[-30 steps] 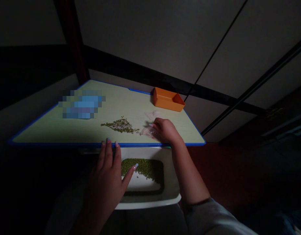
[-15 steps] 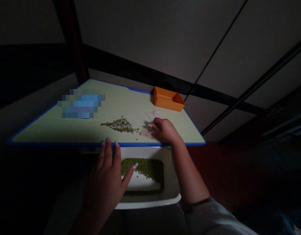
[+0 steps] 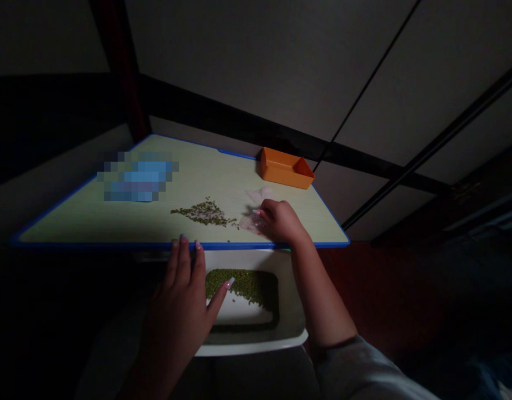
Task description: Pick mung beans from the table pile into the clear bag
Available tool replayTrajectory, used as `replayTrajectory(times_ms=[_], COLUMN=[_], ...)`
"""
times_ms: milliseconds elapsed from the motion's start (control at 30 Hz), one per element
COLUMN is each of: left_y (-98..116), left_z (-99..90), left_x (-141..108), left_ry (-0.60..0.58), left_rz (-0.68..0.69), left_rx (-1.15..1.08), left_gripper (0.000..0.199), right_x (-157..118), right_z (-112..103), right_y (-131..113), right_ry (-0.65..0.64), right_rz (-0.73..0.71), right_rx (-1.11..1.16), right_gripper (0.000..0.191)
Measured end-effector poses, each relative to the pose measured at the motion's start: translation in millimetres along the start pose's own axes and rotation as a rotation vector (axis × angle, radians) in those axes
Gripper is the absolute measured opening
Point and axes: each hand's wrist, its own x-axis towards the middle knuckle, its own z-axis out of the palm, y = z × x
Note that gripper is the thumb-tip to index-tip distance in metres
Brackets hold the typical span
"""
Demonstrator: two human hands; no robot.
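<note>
My left hand (image 3: 183, 303) is open with its fingers spread. Its fingertips rest at the near blue edge of the pale table top (image 3: 80, 219), and its thumb reaches over a white tub (image 3: 295, 300) holding small green beans (image 3: 249, 283). On the table, my right hand (image 3: 281, 219) is closed, thumb and fingers pressed together, over a thin, pale pinkish sheet (image 3: 249, 223) with red marks. What those fingers hold, if anything, is hidden. Left of that hand lies a loose patch of green beans (image 3: 208, 213), with a few strays around it.
An orange open box (image 3: 287, 169) stands at the table's back right corner. A blurred-out blue item (image 3: 143, 180) lies at the left. Another pale, thin piece (image 3: 259, 193) is behind my right hand. Wall panels (image 3: 259, 61) rise behind the table, and the room is dim.
A stray bean near the front edge has shifted slightly left and toward me. The pale sheet under my right hand has changed shape a little. My left hand stays in place.
</note>
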Motion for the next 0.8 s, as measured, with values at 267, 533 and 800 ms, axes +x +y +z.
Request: replayTrajectory(times_ms=[267,533,800], left_y=[-0.2,-1.4,-0.5], left_z=[0.9,1.0,-0.4], left_x=[-0.1,-1.5,-0.9], left_ry=[-0.006,0.004,-0.001], left_rz=[0.001,0.003,0.016], left_rx=[0.003,0.013,0.026], left_gripper=[0.081,0.081,0.081], right_x=[2.9,5.5,3.8], right_z=[0.7,3.5,2.0], right_y=[-4.0,-3.6,-4.4], right_ry=[-0.022,-0.005,0.004], right_rz=[0.048,0.061,-0.013], right_rx=[-0.086,-0.097,0.008], right_gripper=[0.025,0.025,0.023])
